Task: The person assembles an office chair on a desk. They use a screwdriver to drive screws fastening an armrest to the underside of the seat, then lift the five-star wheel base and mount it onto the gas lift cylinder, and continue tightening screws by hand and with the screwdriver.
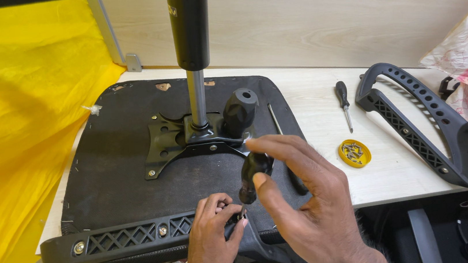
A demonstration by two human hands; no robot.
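A: We start with the biggest thing: the upturned chair seat [116,167] lies on the pale wooden surface [312,106], its black underside facing us. The metal mounting plate [174,143] is bolted at its middle, and the gas-lift column [193,54] rises upright from that plate.

B: We see one black armrest [123,239] along the near edge of the seat, and a second armrest [430,122] lying loose on the surface to the right, well apart from the seat.

A: Our right hand [305,199] grips the black handle of a screwdriver [253,176] between thumb and fingers, held nearly upright with its tip pointing down at the near armrest.

B: Our left hand [213,238] is pinched shut at the screwdriver's tip, right on the armrest. What it pinches is too small for us to tell.

A: A spare screwdriver [344,102] lies on the surface between seat and loose armrest.

B: Just near it sits a small yellow lid [354,153] holding screws.
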